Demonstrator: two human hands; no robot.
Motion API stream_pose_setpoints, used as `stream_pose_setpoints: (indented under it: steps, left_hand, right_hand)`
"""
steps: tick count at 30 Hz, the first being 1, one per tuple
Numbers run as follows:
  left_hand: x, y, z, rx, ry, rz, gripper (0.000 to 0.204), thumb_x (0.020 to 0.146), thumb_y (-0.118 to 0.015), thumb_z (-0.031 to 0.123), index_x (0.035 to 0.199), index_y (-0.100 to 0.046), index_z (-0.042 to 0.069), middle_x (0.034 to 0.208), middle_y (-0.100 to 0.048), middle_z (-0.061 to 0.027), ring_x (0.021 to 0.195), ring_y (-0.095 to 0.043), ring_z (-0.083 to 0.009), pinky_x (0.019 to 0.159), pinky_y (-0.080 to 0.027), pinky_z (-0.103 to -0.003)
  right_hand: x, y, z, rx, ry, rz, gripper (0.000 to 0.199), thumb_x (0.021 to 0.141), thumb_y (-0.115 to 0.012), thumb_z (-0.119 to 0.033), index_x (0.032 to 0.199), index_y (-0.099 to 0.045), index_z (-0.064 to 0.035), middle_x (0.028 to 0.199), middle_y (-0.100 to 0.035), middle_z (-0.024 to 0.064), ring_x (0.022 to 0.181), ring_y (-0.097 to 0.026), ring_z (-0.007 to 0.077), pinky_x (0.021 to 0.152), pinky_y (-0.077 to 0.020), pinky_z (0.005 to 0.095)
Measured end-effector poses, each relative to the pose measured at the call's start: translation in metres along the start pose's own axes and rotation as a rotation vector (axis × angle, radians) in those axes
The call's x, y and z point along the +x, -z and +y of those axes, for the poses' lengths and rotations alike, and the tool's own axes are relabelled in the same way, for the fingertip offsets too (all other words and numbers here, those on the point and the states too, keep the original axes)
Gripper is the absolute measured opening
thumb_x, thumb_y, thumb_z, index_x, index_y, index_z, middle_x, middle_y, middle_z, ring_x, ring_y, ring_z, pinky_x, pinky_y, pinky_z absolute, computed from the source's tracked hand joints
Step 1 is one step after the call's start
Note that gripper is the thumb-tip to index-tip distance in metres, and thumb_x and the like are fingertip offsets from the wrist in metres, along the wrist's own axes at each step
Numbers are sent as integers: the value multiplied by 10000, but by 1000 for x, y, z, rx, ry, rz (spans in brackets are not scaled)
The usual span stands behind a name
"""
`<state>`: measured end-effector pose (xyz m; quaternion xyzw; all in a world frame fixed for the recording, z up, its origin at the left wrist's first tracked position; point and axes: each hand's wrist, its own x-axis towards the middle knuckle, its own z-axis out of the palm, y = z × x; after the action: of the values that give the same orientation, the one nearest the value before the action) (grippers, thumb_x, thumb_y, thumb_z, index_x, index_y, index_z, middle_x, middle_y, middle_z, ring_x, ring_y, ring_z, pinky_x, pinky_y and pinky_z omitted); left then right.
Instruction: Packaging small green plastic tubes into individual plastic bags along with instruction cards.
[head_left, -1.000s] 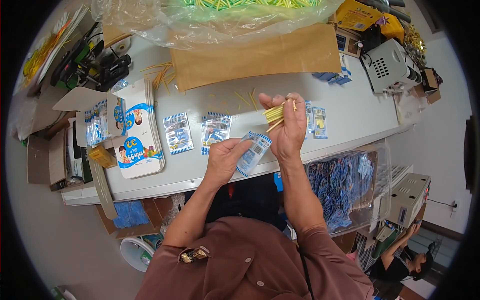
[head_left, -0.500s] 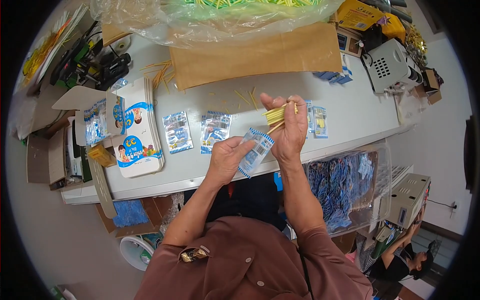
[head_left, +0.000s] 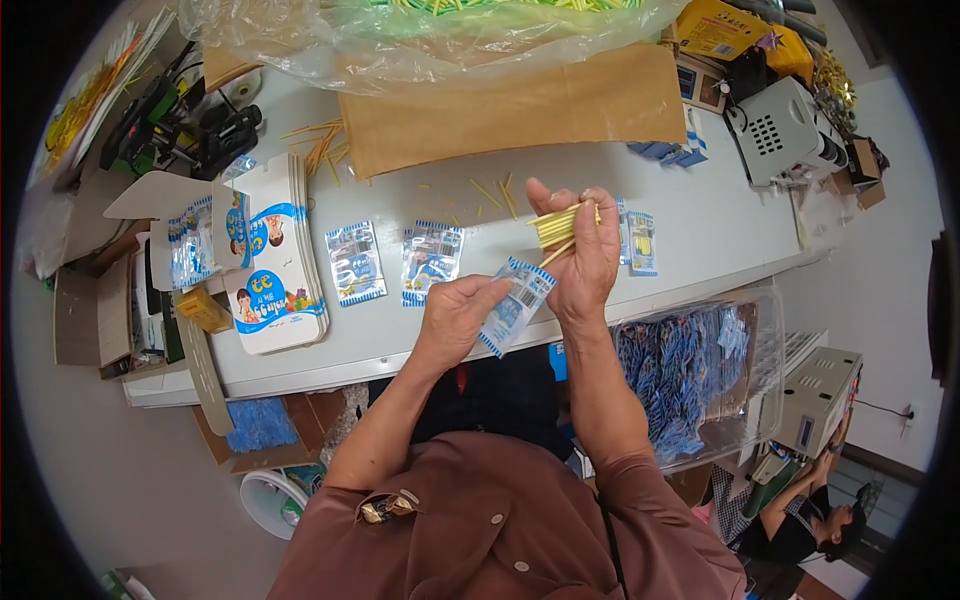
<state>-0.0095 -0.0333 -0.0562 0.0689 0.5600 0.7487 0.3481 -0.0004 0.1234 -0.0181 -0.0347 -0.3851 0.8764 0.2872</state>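
We see the left hand (head_left: 458, 318) pinch a blue-striped packet (head_left: 516, 312) over the front of the table (head_left: 715, 215), its grip tight, while the right hand (head_left: 588, 268), grip half curled, holds thin yellow sticks (head_left: 556, 228) (pressed snug, perhaps so none drop), and brown cardboard (head_left: 510, 120) blocks the back, behind flat packets (head_left: 355, 268).

At the centre of the frame, the clear-and-blue packet (head_left: 515, 308) in the hands bears a barcode and small print. Left of it, blue lettering marks the packets (head_left: 356, 267) on the tabletop (head_left: 390, 335). Further left, the flat white cartons (head_left: 300, 325) show pale lettering on blue with yellow characters; the open carton (head_left: 237, 228) carries similar print. At upper right, a yellow package (head_left: 718, 28) has dark characters and a pale label.
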Motion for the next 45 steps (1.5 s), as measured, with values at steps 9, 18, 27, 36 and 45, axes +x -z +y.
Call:
stream_pose_setpoints:
  steps: [9,18,27,36,45]
  left_hand:
    - [0,2,0,53,-37,-43,217,955,-651,141,997,-727,-58,824,-722,-52,715,-619,-59,642,-508,-214]
    - [2,0,-2,-82,-10,31,215,953,-660,144,1023,-728,-47,842,-717,-30,719,-610,-46,634,-495,-206]
    - [4,2,-3,11,-44,84,226,943,-673,141,1047,-721,-54,850,-716,-28,730,-610,-46,646,-496,-201]
    - [7,-5,-6,-129,-67,118,279,943,-672,123,1148,-675,-67,960,-718,-68,816,-636,-69,712,-523,-217]
    - [9,-9,-14,-251,-100,215,252,967,-644,145,1097,-684,-67,951,-713,-70,797,-632,-70,714,-520,-210]
  right_hand:
    - [-1,-5,-3,18,-29,-28,156,1053,-436,-169,1180,-462,-82,1023,-632,130,1174,-602,356,1081,-434,475]
    - [-11,4,2,-32,-62,-68,150,1050,-452,-181,1171,-464,-94,986,-629,103,1077,-647,320,1014,-472,467]
    - [-17,10,6,-133,-108,-68,149,1042,-460,-176,1155,-475,-79,936,-632,96,967,-674,284,1001,-476,475]
    - [-20,21,8,-310,-325,-128,407,1063,-369,-307,1185,-554,34,1193,-628,212,1141,-608,305,1006,-469,398]
    - [-21,11,-8,-689,-247,-362,524,1006,-485,-339,1355,-514,51,1276,-586,211,1247,-524,240,1048,-389,334]
